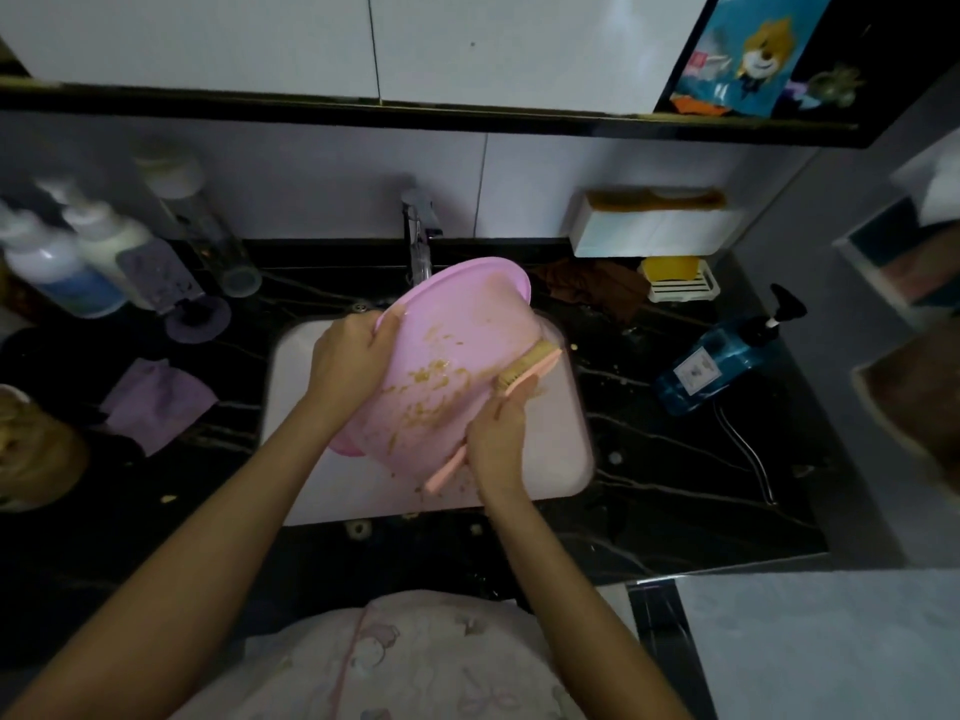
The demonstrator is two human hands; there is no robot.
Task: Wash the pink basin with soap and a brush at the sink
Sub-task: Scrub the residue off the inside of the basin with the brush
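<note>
The pink basin (pixel 452 324) is held tilted on its side over the white sink (pixel 561 449), its outer wall smeared with yellowish-brown grime. My left hand (pixel 353 356) grips its rim on the left. My right hand (pixel 501 433) grips a pink-handled brush (pixel 524 368), whose bristles press against the basin's right side. The handle's end sticks out below my hand. The chrome tap (pixel 421 231) stands behind the basin.
A yellow soap bar (pixel 670 267) lies in a white dish at the back right, next to a brown cloth (pixel 597 288). A blue pump bottle (pixel 722 361) lies on the black counter. Bottles (pixel 67 262) and a purple cloth (pixel 156 402) stand left.
</note>
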